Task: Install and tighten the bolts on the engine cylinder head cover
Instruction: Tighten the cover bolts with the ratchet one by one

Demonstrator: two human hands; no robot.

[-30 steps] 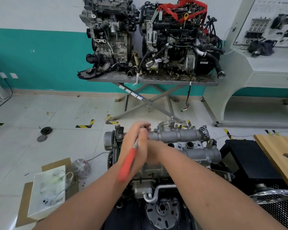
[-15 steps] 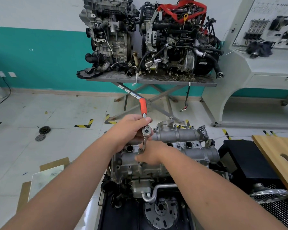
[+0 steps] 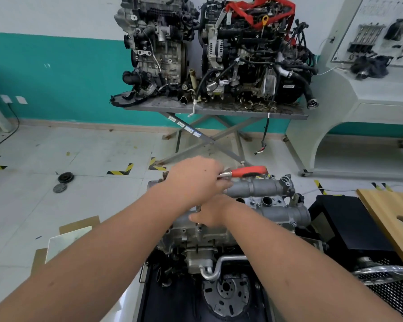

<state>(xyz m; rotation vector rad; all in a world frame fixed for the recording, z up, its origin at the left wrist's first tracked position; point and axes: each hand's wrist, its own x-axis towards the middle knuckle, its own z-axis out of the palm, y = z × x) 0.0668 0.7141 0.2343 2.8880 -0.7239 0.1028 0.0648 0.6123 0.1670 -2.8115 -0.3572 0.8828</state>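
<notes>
Ratcheting a bolt on the cyl. head cover [image 3: 261, 201], engine low centre on black stand [image 3: 172, 298].

L hand [image 3: 196, 180] curled round ratchet [image 3: 242, 172] at its metal neck, red handle pointing right, roughly level over the rear cam housing. R hand [image 3: 213, 212] below it, resting on cover w/ fingers bent round the vertical extension bar [image 3: 199, 208]; exact pinch can't be told, fingertips hidden. Bolt itself not visible. Behind: two engines on grey scissor table [image 3: 215, 111]. Wooden board [image 3: 391, 219] at right, cardboard [image 3: 68, 238] on floor at left.
</notes>
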